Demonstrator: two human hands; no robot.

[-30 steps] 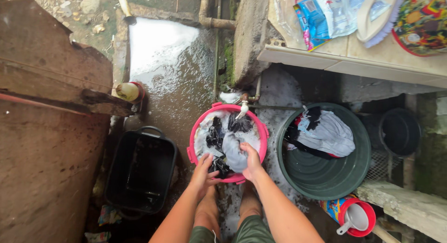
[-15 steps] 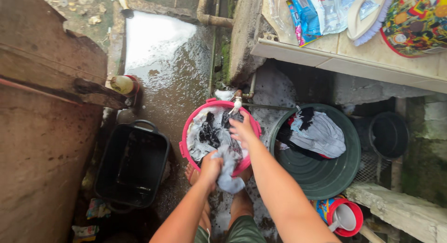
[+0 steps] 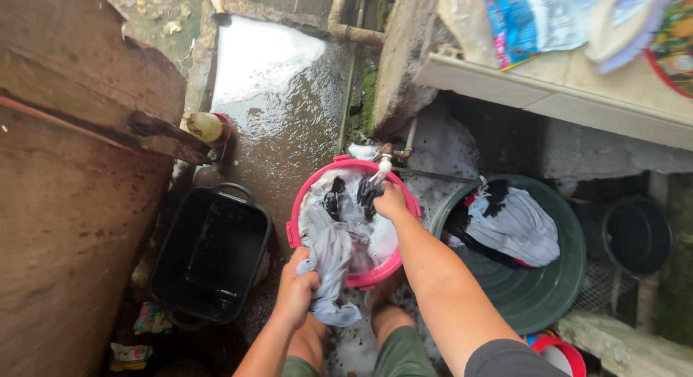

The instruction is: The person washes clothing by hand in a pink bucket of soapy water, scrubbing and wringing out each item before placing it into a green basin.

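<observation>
A pink basin (image 3: 296,232) with soapy water and dark and grey clothes stands on the wet ground in front of my knees. My left hand (image 3: 294,290) grips a wet grey cloth (image 3: 328,258) that hangs over the basin's near rim. My right hand (image 3: 390,200) reaches over the basin's far side, next to a dark garment (image 3: 367,192) and right below a small tap (image 3: 383,162). Whether its fingers close on the garment or the tap is unclear.
A black rectangular tub (image 3: 209,256) sits at my left. A green round tub (image 3: 534,290) with grey and dark laundry stands at my right, a black bucket (image 3: 639,236) beyond it. A tiled ledge (image 3: 563,95) with plastic bags runs above. A wooden board (image 3: 79,160) fills the left.
My right hand has reached further across the basin toward the tap. My left hand has lifted the grey cloth over the basin's near rim.
</observation>
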